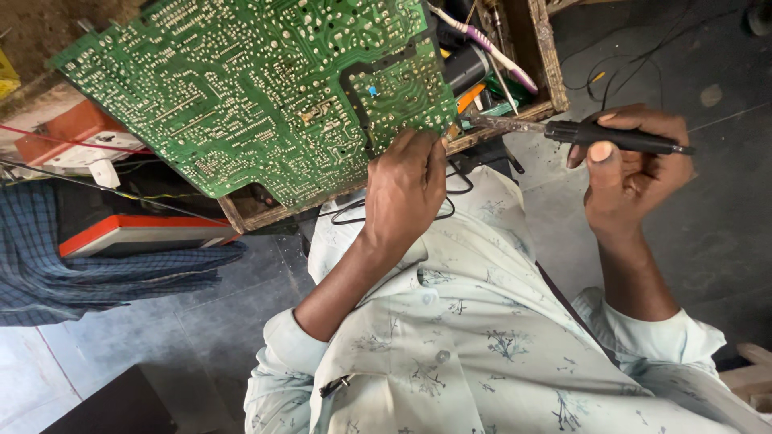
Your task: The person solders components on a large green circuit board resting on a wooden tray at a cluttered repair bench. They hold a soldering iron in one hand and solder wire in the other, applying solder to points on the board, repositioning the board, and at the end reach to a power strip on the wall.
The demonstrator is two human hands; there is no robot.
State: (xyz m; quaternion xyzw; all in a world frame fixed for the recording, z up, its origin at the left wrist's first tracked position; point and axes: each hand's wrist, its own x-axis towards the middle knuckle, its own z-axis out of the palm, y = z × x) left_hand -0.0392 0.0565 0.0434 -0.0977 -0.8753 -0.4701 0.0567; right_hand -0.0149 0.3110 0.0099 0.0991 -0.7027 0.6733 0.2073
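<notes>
Green, its solder side up, the large printed circuit board (pixel 249 88) leans on a wooden tray (pixel 547 72), its lower edge pinched by the left hand (pixel 404 189), while the right hand (pixel 631 165) clamps a black-handled soldering iron (pixel 563 131) whose tip nears that edge, no joint visibly touched yet.

I see no screen and no sign anywhere around me. The only thing close to a package is a flat orange-and-white rectangular case (pixel 137 233) lying by the blue checked cloth (pixel 80 257); whether it carries a label I cannot tell.
</notes>
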